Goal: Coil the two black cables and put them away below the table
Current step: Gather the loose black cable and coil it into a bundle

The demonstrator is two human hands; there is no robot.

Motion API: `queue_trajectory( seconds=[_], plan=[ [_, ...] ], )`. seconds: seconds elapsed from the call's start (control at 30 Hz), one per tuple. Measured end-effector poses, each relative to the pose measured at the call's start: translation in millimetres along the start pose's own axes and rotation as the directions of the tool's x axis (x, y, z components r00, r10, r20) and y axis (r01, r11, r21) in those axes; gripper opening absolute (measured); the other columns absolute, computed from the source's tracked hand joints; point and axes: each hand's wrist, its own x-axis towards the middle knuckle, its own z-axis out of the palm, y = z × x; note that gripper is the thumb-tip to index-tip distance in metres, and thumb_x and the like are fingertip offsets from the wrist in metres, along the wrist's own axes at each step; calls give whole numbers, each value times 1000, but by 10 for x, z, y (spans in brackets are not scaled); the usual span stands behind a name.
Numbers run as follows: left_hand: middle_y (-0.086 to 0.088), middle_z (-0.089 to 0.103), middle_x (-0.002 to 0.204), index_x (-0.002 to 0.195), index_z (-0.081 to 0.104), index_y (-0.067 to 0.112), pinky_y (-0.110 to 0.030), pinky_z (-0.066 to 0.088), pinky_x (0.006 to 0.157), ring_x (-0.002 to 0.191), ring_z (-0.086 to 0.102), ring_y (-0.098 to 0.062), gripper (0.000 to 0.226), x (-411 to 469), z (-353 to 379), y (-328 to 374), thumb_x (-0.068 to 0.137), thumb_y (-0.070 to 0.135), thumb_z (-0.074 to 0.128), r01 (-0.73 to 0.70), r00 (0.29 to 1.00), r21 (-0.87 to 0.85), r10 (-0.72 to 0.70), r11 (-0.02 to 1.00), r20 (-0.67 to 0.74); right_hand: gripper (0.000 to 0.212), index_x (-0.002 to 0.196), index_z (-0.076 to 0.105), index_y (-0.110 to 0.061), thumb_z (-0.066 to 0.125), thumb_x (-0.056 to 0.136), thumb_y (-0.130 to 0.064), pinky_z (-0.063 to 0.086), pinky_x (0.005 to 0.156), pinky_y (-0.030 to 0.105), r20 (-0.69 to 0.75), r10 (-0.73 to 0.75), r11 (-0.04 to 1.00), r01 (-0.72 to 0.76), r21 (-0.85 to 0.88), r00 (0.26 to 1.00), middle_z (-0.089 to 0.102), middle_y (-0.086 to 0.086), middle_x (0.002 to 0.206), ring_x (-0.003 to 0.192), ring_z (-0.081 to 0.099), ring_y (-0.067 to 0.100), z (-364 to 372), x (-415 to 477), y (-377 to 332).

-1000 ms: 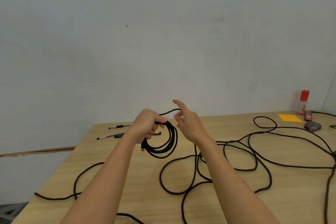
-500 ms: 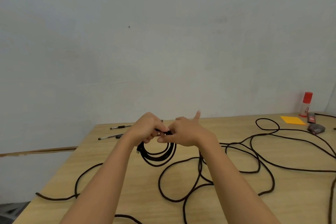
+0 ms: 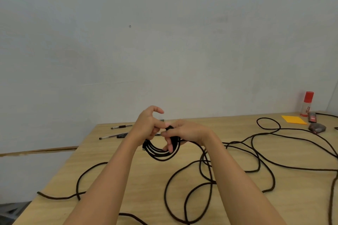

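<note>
Within 1 second the right hand [image 3: 184, 131] has gone from standing off the bundle with its index finger raised to closing over it. Its fingers now curl round the top of the small coil [image 3: 161, 154], with some of them hanging down through the loop. The left hand [image 3: 147, 126], which gripped that top alone a moment ago, has loosened. Its index finger arches up free while its lower fingers stay curled at the coil's upper left, apparently still holding the strands. The 2 hands touch, and a short black stub shows between them; I cannot tell whether it is the cable's tail or a strap. The coil hangs in the air above the desk [image 3: 301, 197], toward its back edge. This looks to me like the step that finishes cable 1: the winding seems done, and the end is being tucked or the bundle passed across so the loops do not spring apart. The long cable [image 3: 202, 162] lies as it did, sprawled in loose loops from the desk's left edge to its right. By my estimate about half the coiling and all of the stowing below the desk remain. The glue stick [image 3: 307, 104] and orange note [image 3: 293, 119] sit at the far right, well apart from the hands.
</note>
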Motion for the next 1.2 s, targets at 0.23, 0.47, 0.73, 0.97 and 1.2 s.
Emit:
queue_trajectory(
  seconds=[0.23,0.47,0.73,0.97,1.2],
  plan=[
    [5,35,44,110,41,14,-17,18,35,33,25,-5,35,55,28,-72,85,6,64,-22,996,-48,18,999,-92,22,77,57,-3,52,95,-14,48,77,33,-218,-141,938,201,283,966,52,0,54,57,59,17,138,101,180],
    [-3,37,107,100,45,7,-30,35,83,101,42,-21,36,27,202,-87,93,42,49,-106,850,519,348,848,-395,31,69,47,-11,47,98,-20,34,49,26,-686,180,876,202,438,705,41,0,52,45,38,15,154,328,118],
    [-21,64,91,109,56,-13,-33,49,70,75,58,-27,121,-195,735,-374,71,86,-4,700,695,-392,-444,596,566,32,72,41,-8,41,102,-17,46,59,33,-676,354,199,654,730,646,36,-1,40,31,42,9,67,370,-151],
    [-24,63,104,111,53,-9,-44,50,85,100,61,-35,46,-81,777,-236,103,30,30,292,923,-956,-256,-23,288,32,71,42,-8,40,102,-16,49,65,37,-635,381,12,684,730,672,36,-4,32,45,39,15,40,227,-221],
    [-10,38,70,83,46,-3,-24,41,61,57,35,-16,32,103,302,-253,97,-7,17,43,881,-993,-474,107,-13,23,78,46,-12,39,101,-11,47,48,21,-493,256,-5,511,860,832,32,-6,48,31,30,3,-103,-59,86]
  ],
)
